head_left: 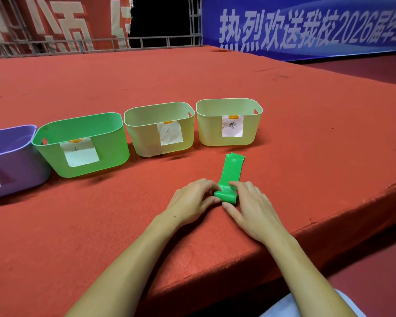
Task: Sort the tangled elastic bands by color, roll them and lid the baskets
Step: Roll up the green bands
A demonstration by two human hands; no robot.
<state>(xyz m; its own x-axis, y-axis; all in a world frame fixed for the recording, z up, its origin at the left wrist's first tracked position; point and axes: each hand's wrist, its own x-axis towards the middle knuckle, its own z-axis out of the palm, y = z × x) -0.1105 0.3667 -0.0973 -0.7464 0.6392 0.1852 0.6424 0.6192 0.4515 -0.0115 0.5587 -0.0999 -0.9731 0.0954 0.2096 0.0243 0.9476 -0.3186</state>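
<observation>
Red carpet (215,88); half-rolled green band (229,179) between pinching hands (225,202)

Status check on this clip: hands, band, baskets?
Left hand and right hand both pinching green band, roll partly wound. Green basket unlidded, no lids in view. Nothing in the way.

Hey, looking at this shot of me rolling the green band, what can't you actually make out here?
Head view only:
- Purple basket: cut off by the left edge.
- Handwriting on the basket labels: too small and blurred to read.
- Rolled end of the green band: partly covered by the left hand and right hand.
- Blue banner: text cut off at the right edge.
</observation>
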